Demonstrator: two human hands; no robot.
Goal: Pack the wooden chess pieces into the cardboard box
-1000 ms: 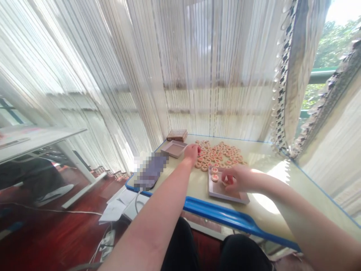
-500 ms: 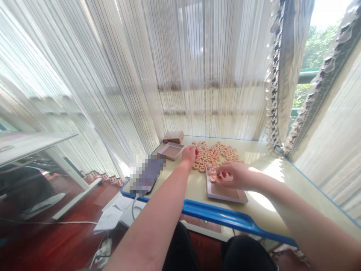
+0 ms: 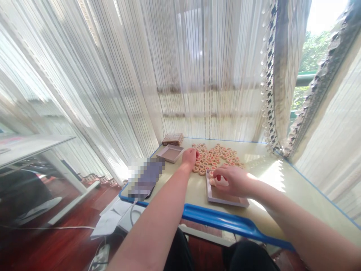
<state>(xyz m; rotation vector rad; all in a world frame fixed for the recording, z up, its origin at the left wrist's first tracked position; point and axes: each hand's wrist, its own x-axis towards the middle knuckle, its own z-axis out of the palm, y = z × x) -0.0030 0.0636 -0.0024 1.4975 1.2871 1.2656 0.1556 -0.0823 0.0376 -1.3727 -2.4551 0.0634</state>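
Round wooden Chinese chess pieces (image 3: 216, 152) with red and dark characters lie spread over the pale tabletop. At the left edge of this spread is my left hand (image 3: 190, 156), its fingers closed together; what they hold, if anything, is hidden. My right hand (image 3: 234, 180) is over a shallow open cardboard box (image 3: 225, 202) near the front edge. Its curled fingertips are at a chess piece (image 3: 211, 174) in the box's far left corner. A second chess piece (image 3: 212, 181) lies just nearer to me, partly covered by the fingers.
Another shallow box part (image 3: 170, 153) lies left of the pieces, with a stacked brown box (image 3: 173, 139) behind it. A blurred-out dark device (image 3: 146, 178) with a cable sits at the left edge. A blue trough (image 3: 220, 218) runs along the table front. Sheer curtains hang behind.
My right hand has shifted slightly left, its fingertips now covering part of the pieces in the box corner. My left hand stays at the edge of the spread. The view has tilted slightly.
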